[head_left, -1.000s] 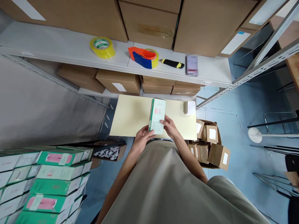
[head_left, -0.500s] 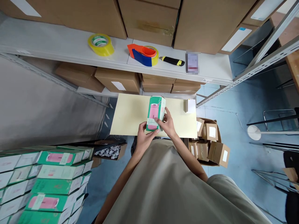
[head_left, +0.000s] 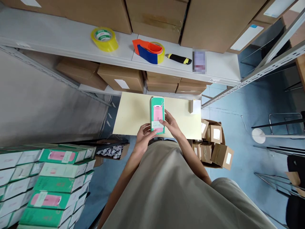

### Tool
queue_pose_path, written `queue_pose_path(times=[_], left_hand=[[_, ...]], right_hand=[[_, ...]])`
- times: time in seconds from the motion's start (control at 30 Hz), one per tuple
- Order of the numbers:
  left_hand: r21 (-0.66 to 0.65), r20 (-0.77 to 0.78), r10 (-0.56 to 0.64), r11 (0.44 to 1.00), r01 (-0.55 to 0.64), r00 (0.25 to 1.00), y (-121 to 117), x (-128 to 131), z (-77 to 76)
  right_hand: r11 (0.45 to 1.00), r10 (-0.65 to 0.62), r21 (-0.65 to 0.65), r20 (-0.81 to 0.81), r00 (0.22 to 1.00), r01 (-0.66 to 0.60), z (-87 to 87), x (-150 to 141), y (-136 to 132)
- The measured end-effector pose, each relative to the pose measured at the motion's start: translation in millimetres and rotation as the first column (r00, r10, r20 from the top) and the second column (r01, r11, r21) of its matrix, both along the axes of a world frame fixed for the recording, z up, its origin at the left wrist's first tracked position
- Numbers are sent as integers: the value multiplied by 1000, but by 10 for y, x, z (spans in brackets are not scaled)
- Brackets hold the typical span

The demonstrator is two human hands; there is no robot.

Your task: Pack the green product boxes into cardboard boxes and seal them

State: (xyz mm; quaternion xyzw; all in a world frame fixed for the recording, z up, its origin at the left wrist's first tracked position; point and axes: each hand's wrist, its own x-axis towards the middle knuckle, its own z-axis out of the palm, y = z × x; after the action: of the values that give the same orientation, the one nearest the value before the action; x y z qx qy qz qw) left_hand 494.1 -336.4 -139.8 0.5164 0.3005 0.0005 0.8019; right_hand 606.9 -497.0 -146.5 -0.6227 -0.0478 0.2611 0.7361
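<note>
Evidently, green box (head_left: 157,111) upright between both hands (head_left: 155,128), grip seemingly closed on its lower sides.

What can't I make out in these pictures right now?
All head view:
Green box: back and contents, hidden by its front.
Left hand: some fingertips, hidden by green box.
Purple card: print, blurred.
Upper cartons: cut off by top edge.
Box stack: cut off by left edge.

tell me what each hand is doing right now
left hand: closed on the green box, at its lower end
right hand: closed on the same box, at its side
</note>
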Motion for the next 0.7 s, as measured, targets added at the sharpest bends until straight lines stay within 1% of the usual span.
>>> queue_pose_path(times=[0.07,0.1,0.17,0.23,0.27,0.33,0.37,0.43,0.47,0.53,0.6,0.63,0.7], left_hand=[[127,30,38,991,-41,999,-29,9,-16],[210,52,56,975,-66,997,-52,9,-14],[362,86,77,926,-103,993,-117,-1,14],[438,95,70,893,-104,993,-187,-23,58],[443,92,58,892,-93,994,-214,-36,78],[396,79,46,915,-73,996,-234,-58,100],[342,69,48,937,-69,996,-225,-66,102],[176,32,46,983,-51,998,-176,-73,89],[84,6,32,996,-32,999,-145,-72,80],[-56,-40,-11,998,9,999,-89,-66,60],[-100,-64,-33,995,26,997,-65,-54,42],[-91,-63,-26,996,20,998,-68,-47,33],[-22,-37,5,1000,-6,999,-97,-33,14]], right_hand=[[997,-41,-62,7,999,42,9,-3,18],[995,-55,-79,5,998,55,15,-14,34],[993,-75,-94,9,997,75,23,-48,71],[989,-103,-102,21,994,105,19,-79,98],[987,-120,-102,23,992,122,11,-86,101],[984,-152,-90,11,988,152,-21,-81,79],[984,-160,-76,-6,987,159,-42,-70,55],[987,-154,-40,-50,987,152,-86,-48,-4],[989,-146,-22,-70,987,145,-105,-41,-32],[992,-122,14,-99,988,124,-130,-36,-77],[993,-103,46,-110,989,108,-129,-35,-104],[993,-92,60,-113,989,99,-118,-32,-112],[995,-58,78,-109,992,67,-84,-14,-116]])
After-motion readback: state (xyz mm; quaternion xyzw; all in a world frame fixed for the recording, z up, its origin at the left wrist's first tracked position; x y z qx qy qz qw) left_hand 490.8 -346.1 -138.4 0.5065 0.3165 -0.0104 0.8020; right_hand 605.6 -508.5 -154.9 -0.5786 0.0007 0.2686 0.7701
